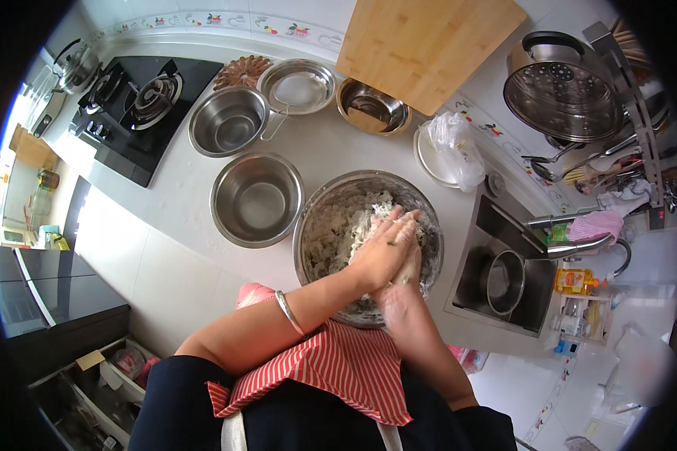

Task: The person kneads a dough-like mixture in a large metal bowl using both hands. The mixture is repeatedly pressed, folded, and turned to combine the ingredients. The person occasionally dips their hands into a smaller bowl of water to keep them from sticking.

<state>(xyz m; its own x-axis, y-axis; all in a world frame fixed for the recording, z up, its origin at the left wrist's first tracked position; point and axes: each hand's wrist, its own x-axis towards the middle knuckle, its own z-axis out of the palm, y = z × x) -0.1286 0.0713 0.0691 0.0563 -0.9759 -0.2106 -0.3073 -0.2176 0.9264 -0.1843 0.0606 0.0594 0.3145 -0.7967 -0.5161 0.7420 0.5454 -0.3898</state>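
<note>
A large metal mixing bowl stands on the counter right before me, its inner wall smeared with flour. Shaggy, floury dough with small dark green bits lies inside it. My left hand is laid over my right hand, and together they press down on the dough. Flour coats the fingers of both. My right palm and most of its fingers are hidden under my left hand, so whether it grips any dough does not show. A silver bangle circles my left forearm.
Left of the bowl stand an empty metal bowl and a metal pot. Behind are a shallow metal basin, another bowl and a leaning wooden board. A sink lies right; a gas hob is far left.
</note>
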